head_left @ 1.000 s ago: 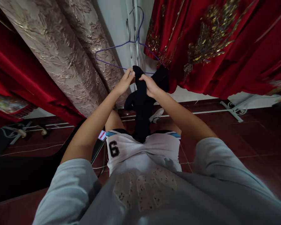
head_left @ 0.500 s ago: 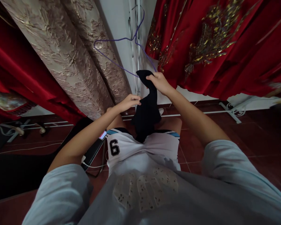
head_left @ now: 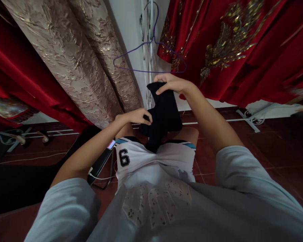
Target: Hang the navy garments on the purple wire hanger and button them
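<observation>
A black garment [head_left: 164, 117] hangs in front of me, its lower end resting on my white shorts [head_left: 151, 161]. My right hand [head_left: 171, 84] is closed on the garment's top edge, held high. My left hand [head_left: 135, 116] pinches its left side lower down, near my knee. A thin purple wire hanger [head_left: 146, 57] hangs bare on the white wall rail just above my right hand, with nothing on it.
A beige embossed gown [head_left: 75, 64] hangs at the left, red velvet fabric [head_left: 12, 77] beyond it. A red gold-embroidered dress [head_left: 237, 47] hangs at the right. White rack feet [head_left: 249, 119] stand on the dark red tiled floor. A black device with a white cable [head_left: 98, 164] lies beside my left thigh.
Both hands came down from the hanger with the black garment. The left hand dropped to the garment's side. The hanger swung free and now hangs level and bare.
</observation>
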Motion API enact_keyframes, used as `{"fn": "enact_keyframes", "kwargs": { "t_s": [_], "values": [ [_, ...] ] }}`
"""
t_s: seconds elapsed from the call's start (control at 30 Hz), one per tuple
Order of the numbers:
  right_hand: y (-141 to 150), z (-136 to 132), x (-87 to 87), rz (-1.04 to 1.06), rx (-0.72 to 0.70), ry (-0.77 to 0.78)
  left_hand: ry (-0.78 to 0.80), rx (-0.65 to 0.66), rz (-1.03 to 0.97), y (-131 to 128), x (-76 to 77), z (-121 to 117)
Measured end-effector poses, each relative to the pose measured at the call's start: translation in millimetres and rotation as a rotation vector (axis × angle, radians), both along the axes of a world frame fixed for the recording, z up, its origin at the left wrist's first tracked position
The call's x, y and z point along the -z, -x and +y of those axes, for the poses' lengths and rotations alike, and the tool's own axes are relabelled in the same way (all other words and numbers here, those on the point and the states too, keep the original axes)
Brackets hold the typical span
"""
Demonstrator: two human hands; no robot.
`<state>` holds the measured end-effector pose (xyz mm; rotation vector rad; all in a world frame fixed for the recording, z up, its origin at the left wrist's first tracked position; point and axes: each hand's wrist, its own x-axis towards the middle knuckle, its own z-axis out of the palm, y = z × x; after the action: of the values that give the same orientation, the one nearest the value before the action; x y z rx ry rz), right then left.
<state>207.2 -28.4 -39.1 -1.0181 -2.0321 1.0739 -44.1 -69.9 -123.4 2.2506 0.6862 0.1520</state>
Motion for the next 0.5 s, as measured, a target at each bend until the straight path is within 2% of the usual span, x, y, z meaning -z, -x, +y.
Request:
{"fn": "enact_keyframes", "kwargs": {
  "t_s": [0.03,0.1,0.17,0.23,0.3,0.37,0.43,0.5],
  "values": [
    [-5.6,6.6,-2.2,-0.098,0.011,-0.02,-0.085,-0.01,0.058,14.3,3.5,8.4],
    [-12.7,25.6,-1.0,-0.196,0.113,-0.119,-0.252,-0.122,0.1,49.1,4.1,25.1],
    [-9.6,49.5,7.9,-0.138,0.257,-0.26,-0.399,-0.281,0.012,81.8,-4.7,36.3],
    [4.0,73.5,22.8,-0.01,0.367,-0.34,-0.471,-0.403,-0.085,101.8,-19.8,39.4],
    [22.0,91.9,40.6,0.103,0.446,-0.317,-0.476,-0.462,-0.116,108.4,-34.3,37.3],
    [34.2,100.3,57.4,0.17,0.487,-0.259,-0.459,-0.456,-0.043,110.1,-41.8,35.1],
    [33.1,97.9,69.2,0.181,0.494,-0.248,-0.422,-0.414,0.151,116.5,-40.5,36.2],
    [18.9,87.5,73.5,0.162,0.475,-0.282,-0.351,-0.384,0.382,129.7,-33.9,41.4]
  ]
}}
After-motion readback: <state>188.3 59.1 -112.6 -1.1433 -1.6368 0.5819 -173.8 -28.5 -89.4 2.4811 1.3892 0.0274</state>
